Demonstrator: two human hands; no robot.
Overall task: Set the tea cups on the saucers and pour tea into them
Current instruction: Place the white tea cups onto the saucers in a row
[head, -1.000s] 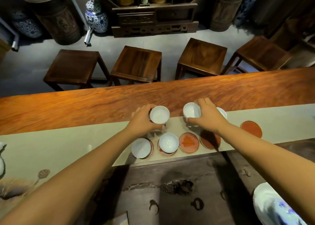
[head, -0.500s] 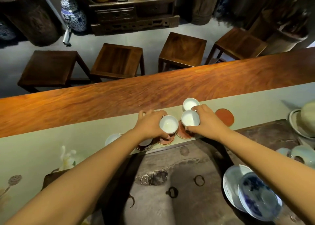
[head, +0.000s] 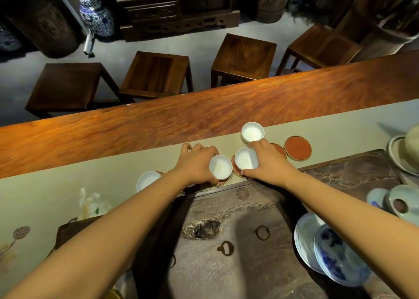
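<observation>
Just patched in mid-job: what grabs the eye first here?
Two bare arms meet mid-frame: the left hand and the right hand each hold a white cup over red saucers on the pale runner. One bare red saucer sits to the right, a loose cup behind.

A cup [head: 220, 170] is gripped by the left hand [head: 196, 165] over a saucer [head: 223, 182] beneath it; another cup [head: 147, 180] is set to that hand's left. Just right, a cup [head: 246, 158] is held by the right hand [head: 268, 162] on a saucer [head: 237, 171]. Beyond the right hand a lone cup [head: 252, 132] is placed; to its right, a bare saucer [head: 297, 148]
</observation>
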